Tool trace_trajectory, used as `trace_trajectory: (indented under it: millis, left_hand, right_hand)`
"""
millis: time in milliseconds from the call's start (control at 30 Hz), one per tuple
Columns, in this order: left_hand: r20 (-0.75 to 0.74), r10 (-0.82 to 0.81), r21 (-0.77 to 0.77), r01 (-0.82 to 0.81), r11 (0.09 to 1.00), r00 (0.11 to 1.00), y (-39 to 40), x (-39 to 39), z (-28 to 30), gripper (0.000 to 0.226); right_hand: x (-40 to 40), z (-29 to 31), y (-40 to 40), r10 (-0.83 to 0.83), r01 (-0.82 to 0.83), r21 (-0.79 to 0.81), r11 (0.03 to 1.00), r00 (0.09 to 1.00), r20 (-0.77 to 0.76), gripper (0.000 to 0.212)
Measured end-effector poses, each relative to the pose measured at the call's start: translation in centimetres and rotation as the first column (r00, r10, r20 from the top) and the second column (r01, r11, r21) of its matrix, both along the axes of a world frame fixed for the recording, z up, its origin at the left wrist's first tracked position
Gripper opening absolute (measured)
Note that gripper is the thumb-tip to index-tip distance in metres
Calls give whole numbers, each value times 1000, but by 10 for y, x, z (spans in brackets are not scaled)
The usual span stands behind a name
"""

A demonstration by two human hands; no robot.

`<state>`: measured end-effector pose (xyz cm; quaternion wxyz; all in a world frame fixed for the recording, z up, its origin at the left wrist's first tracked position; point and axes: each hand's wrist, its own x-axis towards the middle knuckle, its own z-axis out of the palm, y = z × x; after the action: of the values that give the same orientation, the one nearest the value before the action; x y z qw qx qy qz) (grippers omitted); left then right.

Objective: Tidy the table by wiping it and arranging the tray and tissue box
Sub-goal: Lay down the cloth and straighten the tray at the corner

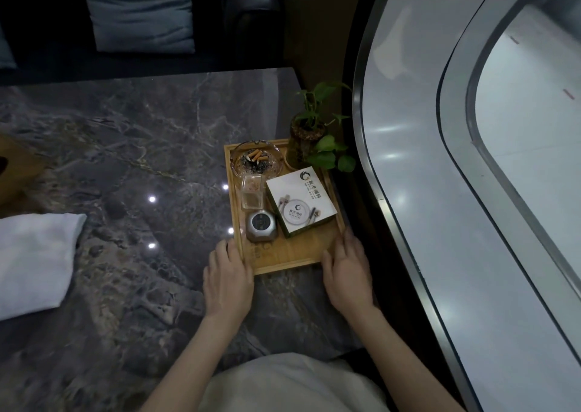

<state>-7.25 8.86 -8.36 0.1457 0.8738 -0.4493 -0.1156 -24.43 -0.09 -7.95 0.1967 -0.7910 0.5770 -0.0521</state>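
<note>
Across the dark marble table (125, 147), a folded white cloth (34, 264) lies at nine o'clock, well apart from the wooden tray (292, 254) at three o'clock by the table's edge. Both hands clasp the tray's near corners: left hand (228, 281) at its seven o'clock, right hand (347, 273) at its five o'clock. Inside sit a white box (300, 205), an ashtray (256, 160), and a potted plant (309, 135) at one o'clock.

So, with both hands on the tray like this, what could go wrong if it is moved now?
1. The glass ashtray full of ash and cigarette butts sits loose on the wooden tray; a jerk may spill ash on the grey marble table.
2. The potted green plant stands at the tray's far corner and might tip.
3. The left hand and right hand grip only the near end, so the tray may tilt.
</note>
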Motion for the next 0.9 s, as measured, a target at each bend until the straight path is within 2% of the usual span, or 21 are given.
trace_trajectory:
  millis: [67, 167, 400, 900]
  left_hand:
    - [47, -53, -27, 54, 998, 998, 11, -8, -12, 58]
    - [77, -115, 10, 115, 993, 990, 16, -17, -23, 68]
    - [74, -95, 25, 94, 995, 993, 20, -25, -32, 70]
    - [69, -97, 4, 97, 995, 993, -19, -12, -35, 69]
  right_hand:
    - [-1, -8, 12, 51, -51, 24, 998, 998, -22, 69]
    - [-6, -16, 21, 94, -91, 41, 995, 993, -77, 81]
    - [-9, -22, 29, 106, -104, 29, 994, 991, -81, 77]
    - [3, -21, -13, 106, -104, 76, 992, 994, -34, 78]
